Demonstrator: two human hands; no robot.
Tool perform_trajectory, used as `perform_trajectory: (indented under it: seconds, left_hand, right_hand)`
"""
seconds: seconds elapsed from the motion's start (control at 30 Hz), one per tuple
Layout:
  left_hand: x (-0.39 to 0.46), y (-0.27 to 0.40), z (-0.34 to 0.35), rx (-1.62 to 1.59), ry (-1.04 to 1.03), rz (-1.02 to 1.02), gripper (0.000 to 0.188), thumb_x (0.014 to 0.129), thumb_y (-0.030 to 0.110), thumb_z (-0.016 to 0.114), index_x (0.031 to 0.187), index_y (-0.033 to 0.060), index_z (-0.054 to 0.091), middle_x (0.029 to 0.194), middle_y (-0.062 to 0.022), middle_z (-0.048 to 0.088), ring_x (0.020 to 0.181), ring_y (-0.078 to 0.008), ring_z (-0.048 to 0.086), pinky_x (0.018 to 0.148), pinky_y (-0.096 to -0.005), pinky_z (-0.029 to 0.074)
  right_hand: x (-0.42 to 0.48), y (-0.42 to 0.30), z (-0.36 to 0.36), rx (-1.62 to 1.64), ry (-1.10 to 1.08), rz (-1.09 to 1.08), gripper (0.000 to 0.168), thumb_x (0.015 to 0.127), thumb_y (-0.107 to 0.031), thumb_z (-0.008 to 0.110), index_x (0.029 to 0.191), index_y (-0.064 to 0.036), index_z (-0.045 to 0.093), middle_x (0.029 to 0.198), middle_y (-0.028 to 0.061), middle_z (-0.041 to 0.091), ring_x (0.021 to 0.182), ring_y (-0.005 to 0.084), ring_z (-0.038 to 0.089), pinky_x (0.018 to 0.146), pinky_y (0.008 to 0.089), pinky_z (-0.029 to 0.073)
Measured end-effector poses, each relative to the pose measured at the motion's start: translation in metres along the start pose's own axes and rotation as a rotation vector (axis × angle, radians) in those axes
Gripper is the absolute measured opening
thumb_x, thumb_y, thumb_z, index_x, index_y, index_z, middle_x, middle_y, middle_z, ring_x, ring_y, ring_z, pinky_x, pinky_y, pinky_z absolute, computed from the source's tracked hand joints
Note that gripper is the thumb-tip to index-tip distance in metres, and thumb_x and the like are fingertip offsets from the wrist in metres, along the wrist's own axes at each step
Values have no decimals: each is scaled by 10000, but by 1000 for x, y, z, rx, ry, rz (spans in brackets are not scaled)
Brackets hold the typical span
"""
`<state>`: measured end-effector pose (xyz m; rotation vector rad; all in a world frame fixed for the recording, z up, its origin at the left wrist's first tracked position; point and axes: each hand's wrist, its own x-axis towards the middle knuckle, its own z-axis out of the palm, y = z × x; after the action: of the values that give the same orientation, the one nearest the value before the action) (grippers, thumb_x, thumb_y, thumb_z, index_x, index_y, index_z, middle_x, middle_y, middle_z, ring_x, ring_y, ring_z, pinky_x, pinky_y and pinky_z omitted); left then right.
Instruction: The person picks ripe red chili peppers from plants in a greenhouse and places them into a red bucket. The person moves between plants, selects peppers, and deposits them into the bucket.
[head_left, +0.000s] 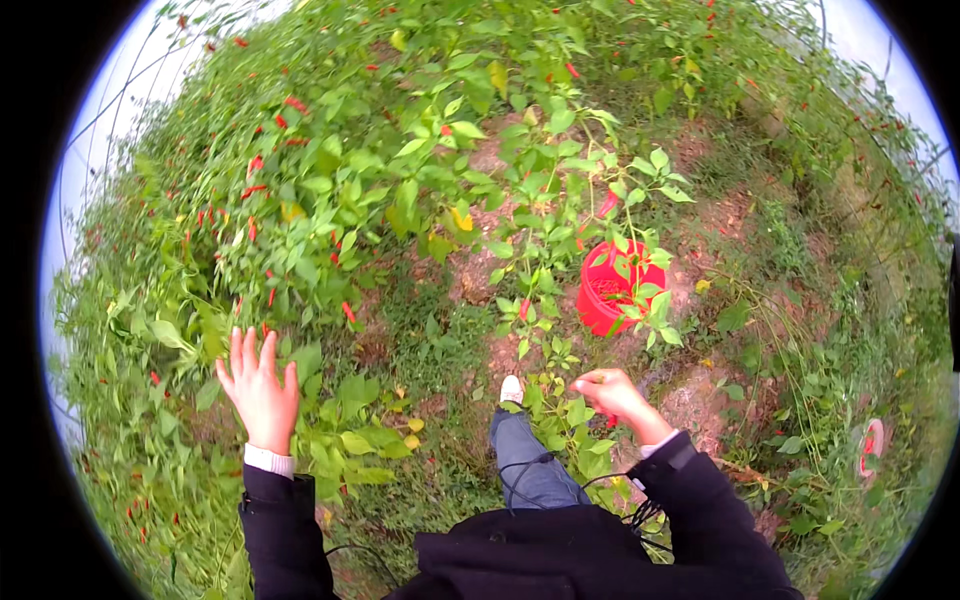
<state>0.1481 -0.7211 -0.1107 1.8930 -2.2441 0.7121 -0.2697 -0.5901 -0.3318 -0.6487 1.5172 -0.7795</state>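
My left hand is spread, palm down and empty, over leafy chili pepper plants at the left. Red chili peppers hang just above its fingertips. My right hand is curled at the centre right, with a red chili pepper partly visible below its fingers; how it is held is unclear. Beyond this hand a red plastic bucket stands on the ground with many red chilies inside. A leafy stem with a few red peppers leans across the bucket's opening.
Dense pepper plants rise at the left and top. A pale container with red contents sits among weeds at the far right. Bare reddish soil and low weeds lie between the plants. Dark cords hang across my jeans; one shoe shows.
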Motion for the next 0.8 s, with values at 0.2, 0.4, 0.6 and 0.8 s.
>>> perform_trajectory:
  seconds: [0.2, 0.4, 0.6, 0.8]
  left_hand:
    - [103, 151, 8, -428, -31, 395, 418, 743, 169, 648, 1144, 104, 553, 1229, -93, 496, 1251, -290, 352, 1014, -558, 201]
    - [164, 277, -13, -546, -65, 990, 648, 700, 151, 655, 1304, 167, 421, 1377, -123, 352, 1310, -287, 277, 1052, -560, 114]
    - [189, 370, 91, -573, -347, 1531, 462, 850, 115, 445, 1304, 106, 359, 1378, -71, 363, 1306, -189, 288, 1080, -406, 214]
    - [218, 367, 233, 240, 361, 1618, 430, 919, 213, 299, 1344, 149, 271, 1392, -77, 339, 1289, -262, 298, 1094, -446, 180]
  right_hand:
    - [-2, -30, -116, 205, 703, -127, 190, 817, -215, 631, 852, -30, 654, 515, -35, 508, 368, 51, 392, 350, 228, 299]
    - [19, -124, -106, 73, 497, -168, 257, 831, -248, 612, 992, -53, 656, 659, -3, 607, 536, 85, 524, 516, 251, 439]
    - [47, -142, -69, -503, 401, -243, 250, 782, -274, 574, 915, -76, 647, 727, 161, 625, 696, 364, 602, 649, 423, 483]
    - [-4, -58, -119, 161, 869, 71, 249, 830, -257, 570, 965, -55, 622, 638, 80, 593, 527, 180, 563, 487, 308, 443]
